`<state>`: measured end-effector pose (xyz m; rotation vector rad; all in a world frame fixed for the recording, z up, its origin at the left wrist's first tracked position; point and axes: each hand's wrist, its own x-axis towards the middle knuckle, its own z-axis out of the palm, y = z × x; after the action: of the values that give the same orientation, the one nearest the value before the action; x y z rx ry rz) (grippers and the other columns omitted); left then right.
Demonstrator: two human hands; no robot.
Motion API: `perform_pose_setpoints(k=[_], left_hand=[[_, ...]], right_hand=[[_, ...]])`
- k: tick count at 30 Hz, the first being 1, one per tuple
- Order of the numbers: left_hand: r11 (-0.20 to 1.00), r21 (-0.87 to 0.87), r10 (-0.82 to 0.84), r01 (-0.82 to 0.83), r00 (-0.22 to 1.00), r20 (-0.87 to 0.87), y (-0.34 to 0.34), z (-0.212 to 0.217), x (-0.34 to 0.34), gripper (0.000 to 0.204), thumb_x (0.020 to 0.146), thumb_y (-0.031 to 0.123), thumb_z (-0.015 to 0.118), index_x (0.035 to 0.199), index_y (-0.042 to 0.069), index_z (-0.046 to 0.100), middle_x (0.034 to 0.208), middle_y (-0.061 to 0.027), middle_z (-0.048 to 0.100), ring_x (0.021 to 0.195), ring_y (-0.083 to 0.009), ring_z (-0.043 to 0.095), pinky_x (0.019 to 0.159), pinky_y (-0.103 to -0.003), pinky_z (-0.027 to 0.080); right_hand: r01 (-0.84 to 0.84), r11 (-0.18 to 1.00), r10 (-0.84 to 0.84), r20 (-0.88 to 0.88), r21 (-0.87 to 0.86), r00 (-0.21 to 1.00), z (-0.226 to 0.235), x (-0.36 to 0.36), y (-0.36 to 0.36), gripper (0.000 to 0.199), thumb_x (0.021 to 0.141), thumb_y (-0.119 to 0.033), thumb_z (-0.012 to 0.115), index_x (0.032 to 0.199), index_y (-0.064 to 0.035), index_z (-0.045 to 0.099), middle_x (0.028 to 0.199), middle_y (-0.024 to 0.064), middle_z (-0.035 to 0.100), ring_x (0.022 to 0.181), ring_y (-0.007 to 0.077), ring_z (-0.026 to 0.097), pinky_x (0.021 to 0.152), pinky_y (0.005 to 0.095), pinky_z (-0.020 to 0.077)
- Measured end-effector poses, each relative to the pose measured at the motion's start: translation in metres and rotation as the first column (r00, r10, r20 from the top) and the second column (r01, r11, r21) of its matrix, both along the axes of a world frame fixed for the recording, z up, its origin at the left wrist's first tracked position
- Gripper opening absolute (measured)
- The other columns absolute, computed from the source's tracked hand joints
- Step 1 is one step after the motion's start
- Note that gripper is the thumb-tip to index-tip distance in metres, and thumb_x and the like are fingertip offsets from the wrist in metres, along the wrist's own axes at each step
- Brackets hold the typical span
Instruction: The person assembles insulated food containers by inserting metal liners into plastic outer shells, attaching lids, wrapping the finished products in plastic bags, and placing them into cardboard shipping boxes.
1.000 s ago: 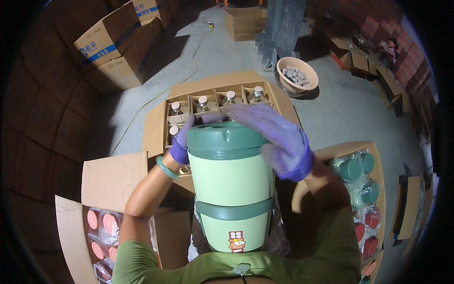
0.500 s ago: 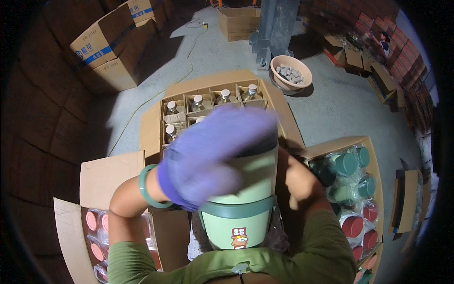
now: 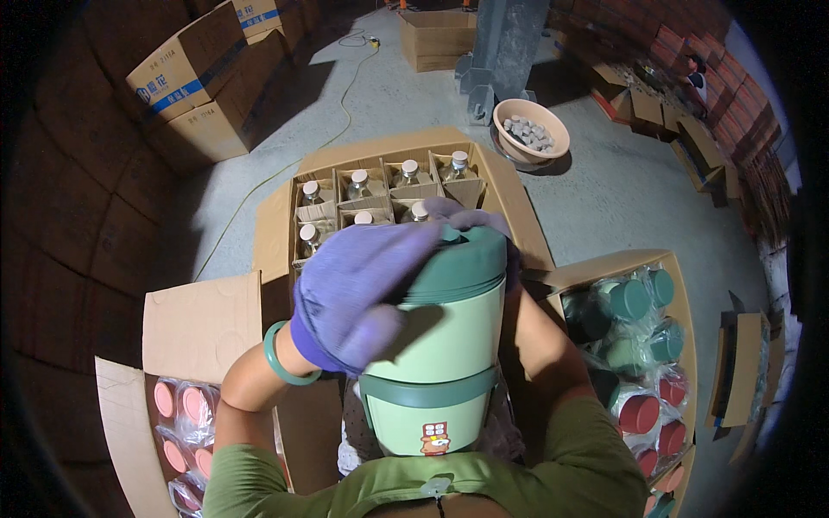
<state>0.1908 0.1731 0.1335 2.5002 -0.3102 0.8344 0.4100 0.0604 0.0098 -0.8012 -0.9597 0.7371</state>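
A tall pale-green flask (image 3: 436,363) with a dark green lid (image 3: 462,263) and a dark green band stands upright close to my chest. My left hand (image 3: 363,289), in a purple glove with a green bangle at the wrist, lies over the lid and grips it from the left. My right hand (image 3: 511,259) is behind the flask on its right side, mostly hidden; only a bit of purple glove and the forearm show, pressed against the flask body.
An open carton (image 3: 276,224) with dividers holds several glass inner bottles beyond the flask. A carton (image 3: 682,293) of bagged green and red lids sits right, one with pink lids (image 3: 186,414) left. A basin (image 3: 535,129) of small parts and stacked boxes (image 3: 207,78) stand farther off.
My left hand came from the far left of the flask across its top and now covers the lid. My right hand dropped off the lid to the flask's right back side.
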Motion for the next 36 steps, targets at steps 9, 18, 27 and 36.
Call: perform_pose_setpoints(k=[9, 18, 27, 36], left_hand=[[0.517, -0.773, 0.032, -0.367, 0.911, -0.411, 0.039, -0.043, 0.017, 0.057, 0.108, 0.033, 0.019, 0.146, -0.004, 0.039, 0.145, -0.0201, 0.048, 0.137, -0.0271, 0.044, 0.116, -0.039, 0.03], [0.088, -0.993, -0.279, -0.075, 0.955, -0.097, 0.028, -0.04, 0.029, 0.076, 0.102, 0.059, 0.021, 0.147, -0.001, 0.039, 0.148, -0.0175, 0.045, 0.135, -0.0271, 0.045, 0.113, -0.042, 0.035], [0.39, -0.921, 0.01, -0.007, 1.0, -0.003, 0.035, -0.047, 0.022, 0.061, 0.107, 0.041, 0.024, 0.144, -0.004, 0.042, 0.145, -0.0185, 0.048, 0.134, -0.0281, 0.046, 0.115, -0.04, 0.032], [0.518, -0.846, -0.076, 0.126, 0.992, 0.101, 0.023, -0.031, 0.019, 0.082, 0.101, 0.063, 0.022, 0.148, -0.002, 0.035, 0.15, -0.0206, 0.041, 0.139, -0.0302, 0.04, 0.115, -0.045, 0.031]], right_hand=[[0.106, 0.952, -0.297, 0.781, 0.287, 0.55, 0.086, -0.012, -0.072, 0.04, 0.103, -0.027, 0.042, 0.122, 0.0025, 0.061, 0.134, 0.0194, 0.057, 0.133, 0.0311, 0.048, 0.114, 0.0378, 0.0331], [0.367, 0.912, -0.393, 0.652, 0.184, 0.649, 0.106, -0.021, -0.046, 0.042, 0.1, -0.02, 0.036, 0.127, 0.0003, 0.06, 0.132, 0.0184, 0.06, 0.126, 0.0303, 0.055, 0.111, 0.0412, 0.0369], [0.373, 0.915, -0.374, 0.668, 0.152, 0.644, 0.092, -0.022, -0.04, 0.042, 0.102, -0.027, 0.04, 0.123, 0.0032, 0.061, 0.121, 0.0173, 0.065, 0.115, 0.0298, 0.061, 0.106, 0.0393, 0.0416], [0.091, 0.994, -0.105, 0.539, 0.052, 0.836, 0.116, -0.015, -0.039, 0.04, 0.098, -0.027, 0.052, 0.127, -0.0005, 0.061, 0.13, 0.0186, 0.061, 0.126, 0.0315, 0.056, 0.112, 0.0428, 0.0357]])
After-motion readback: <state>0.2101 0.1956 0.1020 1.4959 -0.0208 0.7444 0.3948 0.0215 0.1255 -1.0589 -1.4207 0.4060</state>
